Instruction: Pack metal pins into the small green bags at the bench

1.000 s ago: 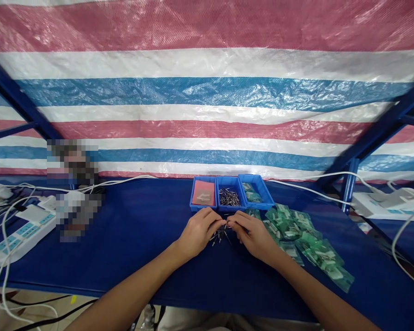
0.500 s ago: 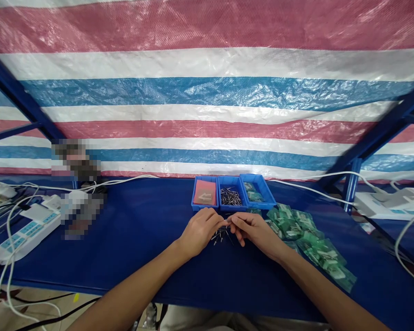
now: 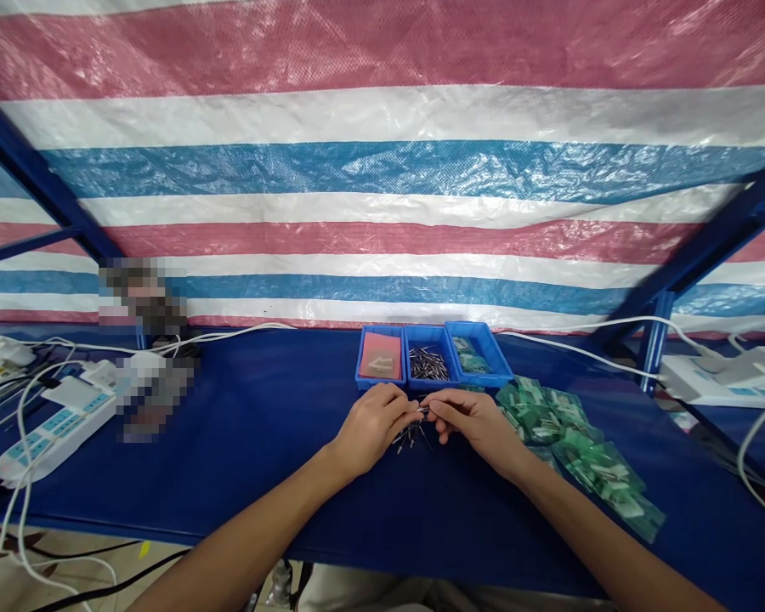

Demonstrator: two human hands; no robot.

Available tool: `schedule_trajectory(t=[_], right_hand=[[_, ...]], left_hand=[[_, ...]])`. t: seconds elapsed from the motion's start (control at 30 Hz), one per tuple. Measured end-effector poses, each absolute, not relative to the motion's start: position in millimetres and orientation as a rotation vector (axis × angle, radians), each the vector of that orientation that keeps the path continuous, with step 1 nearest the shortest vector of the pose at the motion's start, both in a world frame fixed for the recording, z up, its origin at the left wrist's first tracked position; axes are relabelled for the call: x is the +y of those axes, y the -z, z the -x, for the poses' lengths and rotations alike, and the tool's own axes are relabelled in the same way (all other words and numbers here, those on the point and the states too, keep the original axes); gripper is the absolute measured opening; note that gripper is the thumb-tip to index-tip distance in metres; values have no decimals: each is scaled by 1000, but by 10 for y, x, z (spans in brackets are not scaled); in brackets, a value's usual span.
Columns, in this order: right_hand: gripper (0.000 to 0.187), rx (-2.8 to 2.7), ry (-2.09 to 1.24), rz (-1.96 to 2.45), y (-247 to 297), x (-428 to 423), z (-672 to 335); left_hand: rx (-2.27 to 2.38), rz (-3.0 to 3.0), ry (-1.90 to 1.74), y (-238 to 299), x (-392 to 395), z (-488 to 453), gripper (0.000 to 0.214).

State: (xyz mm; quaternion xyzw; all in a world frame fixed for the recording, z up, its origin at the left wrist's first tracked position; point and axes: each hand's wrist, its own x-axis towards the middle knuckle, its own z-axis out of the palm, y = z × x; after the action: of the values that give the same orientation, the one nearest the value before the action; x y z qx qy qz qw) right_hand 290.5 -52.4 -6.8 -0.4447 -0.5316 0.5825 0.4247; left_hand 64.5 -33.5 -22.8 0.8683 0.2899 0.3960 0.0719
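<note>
My left hand (image 3: 371, 425) and my right hand (image 3: 475, 422) meet fingertip to fingertip over a small heap of thin metal pins (image 3: 411, 437) on the blue table cover. Both hands are pinched; between the fingertips there seem to be a few of the pins, held just above the heap. Just behind the hands stand three small blue trays: the left tray (image 3: 380, 360) holds a pink pad, the middle tray (image 3: 427, 364) holds more metal pins, the right tray (image 3: 478, 353) holds green packets.
Several green plastic packets (image 3: 574, 446) lie spread to the right of my right hand. White power strips (image 3: 54, 418) and cables lie at the far left, another power strip (image 3: 707, 378) at the right. A striped tarpaulin hangs behind the table.
Both hands stayed over the pin heap; my right hand's fingers drew in closer to the left fingertips. The view shifted slightly.
</note>
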Motion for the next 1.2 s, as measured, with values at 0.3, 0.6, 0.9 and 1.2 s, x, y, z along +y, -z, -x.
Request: schedule_trajectory(t=[0.3,0.6,0.9,1.2], right_hand=[[43,-1554,-1159,1106,132,-551,-2927],[33,-1771,-902,1062,160,-583,-2954],[29,-1802,-866,1048,172,-585,-2964],[29,-1778,-891,1063,175,-579,-2963]], left_hand=[[1009,-2455,-1095,226,-365,-668,24],[1014,-2451,-980,197,-392,-695,33],[1013,-2387,-980,184,-396,-697,27],[952,-2370,-970,201,-369,-691,24]])
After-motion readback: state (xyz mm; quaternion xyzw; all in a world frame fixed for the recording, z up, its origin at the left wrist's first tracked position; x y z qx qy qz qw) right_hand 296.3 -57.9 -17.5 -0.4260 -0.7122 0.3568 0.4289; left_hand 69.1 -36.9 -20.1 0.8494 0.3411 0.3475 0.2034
